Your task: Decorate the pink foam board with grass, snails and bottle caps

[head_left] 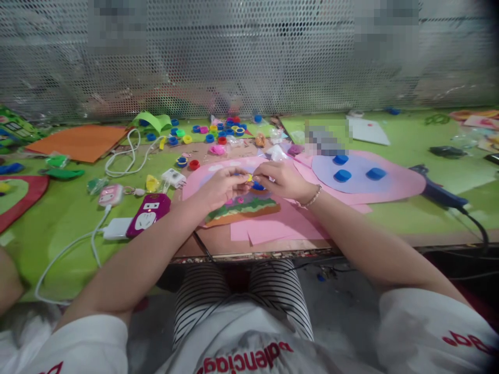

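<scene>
Both my hands meet over a pink paper piece with a painted green and orange strip [245,209]. My left hand [225,186] pinches a small yellow piece [250,178] between thumb and fingertips. Close beside it, my right hand [281,179] has its fingers pressed together; what they hold, if anything, is hidden. Just under the fingertips a blue cap [258,186] shows in part. To the right lies another pink sheet [403,182] with a lilac oval bearing blue caps [376,173].
A purple power socket [150,214] with white cables and a charger [174,178] lie left. Coloured caps [222,140] are scattered behind. A dark blue corded tool [444,193] lies right. Orange paper [80,142] is at back left. Part of another person's arm [8,280] shows at far left.
</scene>
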Demonstrator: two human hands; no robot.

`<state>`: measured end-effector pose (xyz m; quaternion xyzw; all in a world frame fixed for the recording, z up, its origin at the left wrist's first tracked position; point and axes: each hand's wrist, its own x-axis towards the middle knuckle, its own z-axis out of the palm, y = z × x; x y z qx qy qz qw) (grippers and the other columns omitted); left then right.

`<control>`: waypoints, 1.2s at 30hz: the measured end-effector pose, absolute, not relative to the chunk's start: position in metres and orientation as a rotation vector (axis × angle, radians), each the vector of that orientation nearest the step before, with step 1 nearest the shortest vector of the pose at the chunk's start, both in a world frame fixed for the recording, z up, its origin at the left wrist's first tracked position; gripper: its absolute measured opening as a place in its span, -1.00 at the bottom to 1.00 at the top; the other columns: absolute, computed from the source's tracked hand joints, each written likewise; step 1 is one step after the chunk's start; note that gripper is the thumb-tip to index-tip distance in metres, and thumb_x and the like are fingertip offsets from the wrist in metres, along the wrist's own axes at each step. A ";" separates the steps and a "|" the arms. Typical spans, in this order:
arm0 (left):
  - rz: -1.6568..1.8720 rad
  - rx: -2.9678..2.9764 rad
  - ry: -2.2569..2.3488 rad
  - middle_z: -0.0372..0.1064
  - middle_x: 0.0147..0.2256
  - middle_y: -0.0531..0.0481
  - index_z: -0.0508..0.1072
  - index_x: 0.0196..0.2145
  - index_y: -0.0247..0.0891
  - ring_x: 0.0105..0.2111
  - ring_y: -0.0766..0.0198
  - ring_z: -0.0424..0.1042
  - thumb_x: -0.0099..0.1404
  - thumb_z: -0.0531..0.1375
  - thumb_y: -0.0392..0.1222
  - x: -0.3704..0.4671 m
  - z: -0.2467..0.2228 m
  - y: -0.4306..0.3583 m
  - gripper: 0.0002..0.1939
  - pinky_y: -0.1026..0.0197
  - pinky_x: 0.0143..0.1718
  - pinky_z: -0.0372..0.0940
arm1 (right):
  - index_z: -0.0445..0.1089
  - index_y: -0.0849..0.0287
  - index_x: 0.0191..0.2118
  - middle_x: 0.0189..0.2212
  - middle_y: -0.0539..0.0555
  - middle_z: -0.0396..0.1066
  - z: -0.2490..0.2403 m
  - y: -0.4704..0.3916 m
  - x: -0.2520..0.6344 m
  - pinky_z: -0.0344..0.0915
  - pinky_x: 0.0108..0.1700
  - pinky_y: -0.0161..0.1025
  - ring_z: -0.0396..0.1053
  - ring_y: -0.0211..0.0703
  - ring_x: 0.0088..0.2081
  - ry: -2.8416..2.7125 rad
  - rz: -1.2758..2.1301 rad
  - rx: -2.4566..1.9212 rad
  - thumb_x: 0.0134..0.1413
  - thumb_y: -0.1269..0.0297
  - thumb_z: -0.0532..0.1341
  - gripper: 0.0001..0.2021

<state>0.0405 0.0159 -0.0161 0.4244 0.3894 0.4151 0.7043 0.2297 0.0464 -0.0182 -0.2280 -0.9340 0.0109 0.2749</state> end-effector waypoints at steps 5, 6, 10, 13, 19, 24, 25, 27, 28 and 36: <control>0.917 0.943 0.858 0.39 -0.50 0.00 0.35 -0.36 -0.36 -0.54 0.39 0.41 0.16 0.15 -0.45 0.040 -0.016 0.017 -0.92 0.27 -0.36 0.30 | 0.28 0.18 -0.36 -0.50 0.06 0.36 -0.020 0.046 0.229 0.16 -0.37 -0.29 0.27 -0.25 -0.43 -2.521 0.031 -0.599 0.28 0.29 -0.05 -0.76; 0.919 0.941 0.857 0.39 -0.50 0.00 0.35 -0.37 -0.36 -0.54 0.40 0.41 0.16 0.15 -0.45 0.040 -0.016 0.016 -0.92 0.27 -0.36 0.30 | 0.28 0.18 -0.36 -0.49 0.06 0.36 -0.020 0.046 0.229 0.16 -0.37 -0.29 0.27 -0.25 -0.43 -2.526 0.034 -0.594 0.28 0.29 -0.06 -0.75; 0.922 0.933 0.860 0.41 -0.51 -0.01 0.36 -0.39 -0.36 -0.54 0.40 0.41 0.15 0.17 -0.44 0.040 -0.015 0.016 -0.93 0.29 -0.37 0.31 | 0.30 0.19 -0.33 -0.46 0.07 0.38 -0.020 0.049 0.233 0.17 -0.36 -0.30 0.29 -0.24 -0.41 -2.521 0.103 -0.601 0.27 0.26 -0.06 -0.75; 0.927 0.920 0.875 0.41 -0.51 -0.03 0.37 -0.42 -0.36 -0.53 0.39 0.41 0.12 0.22 -0.42 0.041 -0.016 0.016 -0.92 0.27 -0.36 0.32 | 0.31 0.20 -0.33 -0.45 0.08 0.39 -0.021 0.060 0.241 0.20 -0.32 -0.30 0.32 -0.24 -0.41 -2.424 0.194 -0.782 0.27 0.26 -0.08 -0.72; 0.954 0.923 0.867 0.43 -0.50 -0.02 0.38 -0.45 -0.34 -0.48 0.36 0.43 0.07 0.27 -0.39 0.041 -0.019 0.017 -0.89 0.24 -0.30 0.33 | 0.38 0.26 -0.37 -0.38 0.18 0.44 -0.032 0.090 0.260 0.19 -0.26 -0.26 0.34 -0.11 -0.29 -2.318 0.040 -1.230 0.13 0.40 0.02 -0.80; 0.967 0.923 0.873 0.42 -0.50 0.00 0.36 -0.43 -0.35 -0.48 0.37 0.44 0.05 0.28 -0.42 0.042 -0.017 0.015 -0.86 0.22 -0.27 0.34 | 0.41 0.31 -0.32 -0.32 0.24 0.44 -0.044 0.100 0.267 0.19 -0.25 -0.23 0.34 -0.08 -0.29 -2.496 -0.020 -1.340 0.13 0.28 0.08 -0.78; 0.963 0.921 0.872 0.42 -0.49 -0.01 0.36 -0.42 -0.36 -0.48 0.36 0.45 0.05 0.27 -0.42 0.043 -0.017 0.014 -0.86 0.22 -0.26 0.34 | 0.42 0.31 -0.29 -0.32 0.24 0.44 -0.045 0.101 0.267 0.20 -0.25 -0.23 0.34 -0.09 -0.29 -2.508 0.008 -1.361 0.13 0.25 0.10 -0.76; 0.954 0.918 0.873 0.43 -0.49 -0.02 0.36 -0.42 -0.36 -0.47 0.35 0.45 0.06 0.26 -0.43 0.043 -0.016 0.013 -0.86 0.20 -0.26 0.34 | 0.44 0.32 -0.23 -0.32 0.22 0.45 -0.048 0.103 0.267 0.21 -0.26 -0.25 0.35 -0.11 -0.28 -2.479 0.077 -1.405 0.12 0.27 0.10 -0.75; 0.951 0.918 0.873 0.43 -0.48 -0.03 0.36 -0.42 -0.36 -0.47 0.34 0.45 0.07 0.26 -0.44 0.043 -0.016 0.013 -0.86 0.19 -0.25 0.34 | 0.45 0.32 -0.21 -0.32 0.21 0.45 -0.049 0.104 0.267 0.21 -0.25 -0.27 0.35 -0.12 -0.28 -2.459 0.113 -1.408 0.12 0.31 0.09 -0.75; 0.965 0.917 0.837 0.38 -0.49 0.01 0.37 -0.45 -0.37 -0.46 0.36 0.43 0.07 0.25 -0.46 0.044 -0.019 0.014 -0.89 0.18 -0.24 0.32 | 0.55 0.24 -0.29 -0.29 0.16 0.50 -0.051 0.112 0.271 0.26 -0.23 -0.30 0.38 -0.15 -0.27 -2.481 0.205 -1.304 0.05 0.37 0.13 -0.76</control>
